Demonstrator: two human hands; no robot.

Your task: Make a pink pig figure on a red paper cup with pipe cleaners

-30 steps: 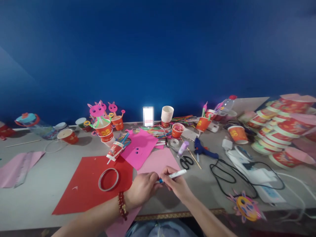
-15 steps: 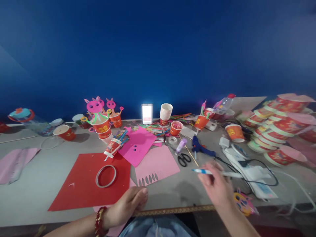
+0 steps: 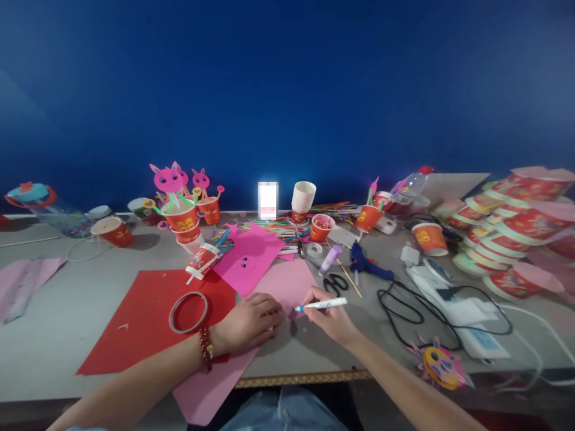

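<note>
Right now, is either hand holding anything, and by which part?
The right hand holds a white marker by its barrel, toward its blue end. Whether the left hand holds anything cannot be told.

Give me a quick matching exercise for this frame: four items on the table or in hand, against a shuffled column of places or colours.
Items
1. White marker
2. Tape ring
3. Scissors
4. Glue gun

Places or colours
A. Black handles
B. On the red sheet
C. Blue body
D. Held in the right hand

Right pairs: 1-D, 2-B, 3-A, 4-C
</note>
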